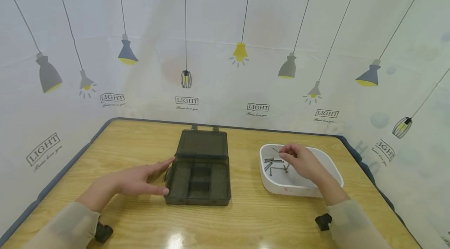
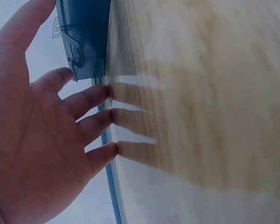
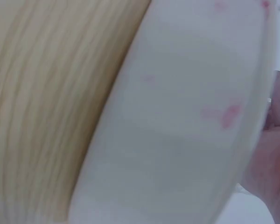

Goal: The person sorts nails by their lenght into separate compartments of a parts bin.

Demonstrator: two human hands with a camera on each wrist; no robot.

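A dark translucent plastic box [image 1: 200,182] stands on the table, its lid [image 1: 202,143] opened toward the back. My left hand [image 1: 135,178] lies along its left side, thumb and index finger spread to the box's edge. In the left wrist view, the other fingertips [image 2: 113,115] rest on the tabletop beside the box [image 2: 86,37]. Over the white tray [image 1: 299,191], my right hand [image 1: 299,160] pinches a thin metal nail [image 1: 275,149] between thumb and fingers. Several loose nails [image 1: 272,161] lie below at the tray's left end. The tray's wall mostly hides that hand in the right wrist view.
The wooden table [image 1: 140,143] has a dark blue edge, with a white lamp-printed curtain [image 1: 218,18] rising behind it. Between the box and the tray lies a strip of bare wood. Dividers [image 1: 199,178] split the box's inside into compartments.
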